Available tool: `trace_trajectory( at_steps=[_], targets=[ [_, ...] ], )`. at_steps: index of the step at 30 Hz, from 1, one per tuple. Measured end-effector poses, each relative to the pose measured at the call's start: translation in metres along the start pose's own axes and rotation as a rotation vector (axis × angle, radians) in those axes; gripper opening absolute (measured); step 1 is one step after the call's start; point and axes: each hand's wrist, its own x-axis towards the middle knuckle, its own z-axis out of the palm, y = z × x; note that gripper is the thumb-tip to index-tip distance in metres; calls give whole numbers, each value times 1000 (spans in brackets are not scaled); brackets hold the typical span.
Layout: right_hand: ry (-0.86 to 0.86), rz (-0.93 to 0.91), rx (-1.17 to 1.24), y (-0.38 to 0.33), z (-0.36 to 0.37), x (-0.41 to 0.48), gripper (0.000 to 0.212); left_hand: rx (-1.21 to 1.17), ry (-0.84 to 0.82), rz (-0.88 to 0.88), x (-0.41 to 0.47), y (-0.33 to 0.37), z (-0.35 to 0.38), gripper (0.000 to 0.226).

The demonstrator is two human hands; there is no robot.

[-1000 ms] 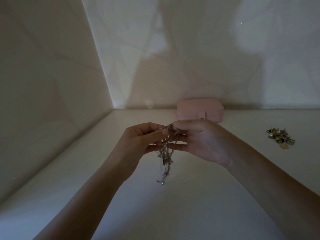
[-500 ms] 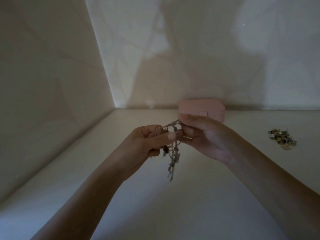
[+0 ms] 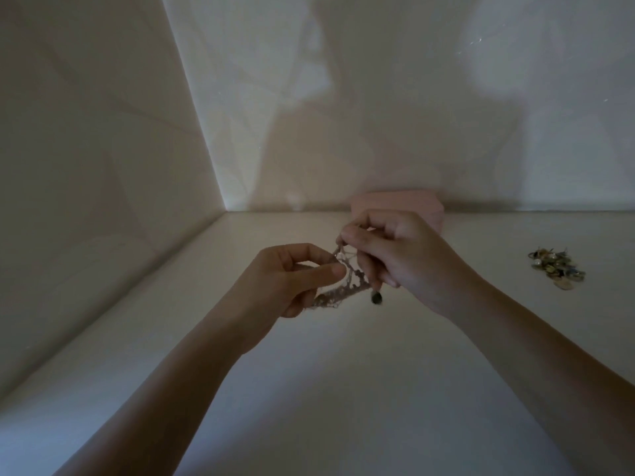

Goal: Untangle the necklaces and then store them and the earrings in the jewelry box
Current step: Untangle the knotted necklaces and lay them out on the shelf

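Observation:
A tangle of thin silvery necklaces [image 3: 338, 290] is stretched between my two hands above the white surface. My left hand [image 3: 292, 280] pinches one end between thumb and forefinger, with the bunched chains running under its fingers. My right hand [image 3: 398, 252] pinches strands higher up, and a small dark pendant [image 3: 376, 298] dangles below it. The pink jewelry box [image 3: 395, 202] stands shut against the back wall, partly hidden by my right hand. A heap of gold-coloured earrings [image 3: 556, 267] lies on the surface to the right.
The white surface [image 3: 343, 389] meets a wall on the left and one at the back, forming a corner [image 3: 225, 209] at the far left. The light is dim, and shadows fall on the back wall.
The hands have drawn apart and the right one has risen. The chains, which hung down in a bunch, now stretch slantwise between the hands, and a dark pendant has swung free.

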Motion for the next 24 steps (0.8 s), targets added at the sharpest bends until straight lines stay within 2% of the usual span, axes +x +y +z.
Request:
trace_trajectory(
  at_steps=[2, 5, 7, 10, 13, 18, 21, 24],
  targets=[
    [-12, -55, -98, 1, 4, -1, 19, 11, -18, -3, -2, 0, 3, 20],
    [-20, -66, -15, 1, 8, -2, 19, -17, 68, 46, 0, -1, 0, 19],
    [-19, -24, 45, 0, 7, -1, 22, -27, 105, 76, 1, 0, -2, 20],
    [-44, 82, 179, -2, 6, -2, 31, -20, 92, 81, 1, 1, -1, 20],
    [-105, 210, 331, -5, 6, -4, 31, 30, 65, 79, -1, 0, 1, 23],
    [-145, 226, 443, -2, 2, -1, 25, 133, 43, 99, -3, 6, -4, 24],
    [-182, 211, 396, -2, -2, -1, 19, 110, 79, 132, -1, 4, -8, 24],
    [-188, 225, 333, 3, -5, 2, 12, -40, 69, 124, 1, 1, -8, 22]
  ],
)
